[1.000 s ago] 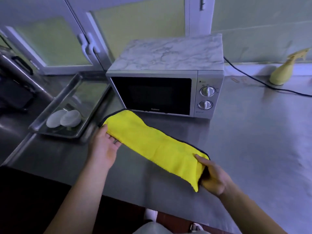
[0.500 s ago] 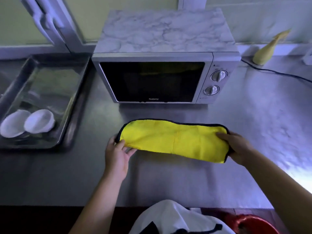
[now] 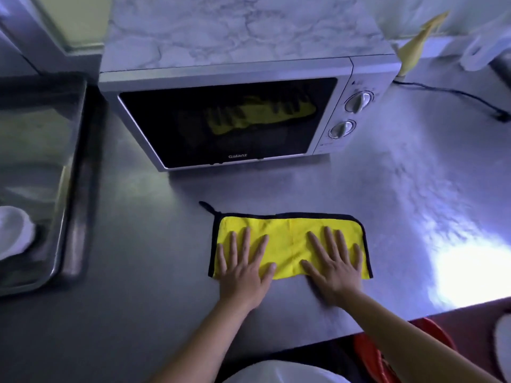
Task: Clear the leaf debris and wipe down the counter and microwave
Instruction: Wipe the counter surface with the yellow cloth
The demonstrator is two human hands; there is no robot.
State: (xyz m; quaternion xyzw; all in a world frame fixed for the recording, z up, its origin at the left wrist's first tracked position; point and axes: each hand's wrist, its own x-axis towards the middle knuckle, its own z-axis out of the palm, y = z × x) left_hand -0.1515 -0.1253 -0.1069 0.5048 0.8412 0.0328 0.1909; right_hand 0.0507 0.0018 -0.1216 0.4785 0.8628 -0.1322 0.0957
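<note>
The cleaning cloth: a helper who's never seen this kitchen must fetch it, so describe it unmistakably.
Find the silver microwave on the steel counter. In front of its door lies the cloth, flat under the left hand and right hand. It alone is a bright yellow rectangle edged in black, with a black loop at one corner.

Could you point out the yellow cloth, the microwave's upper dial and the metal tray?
yellow cloth (image 3: 289, 240), head view, its bare yellow middle
upper dial (image 3: 358, 101), head view, centre of the knob
metal tray (image 3: 78, 189), head view, its right rim
</note>
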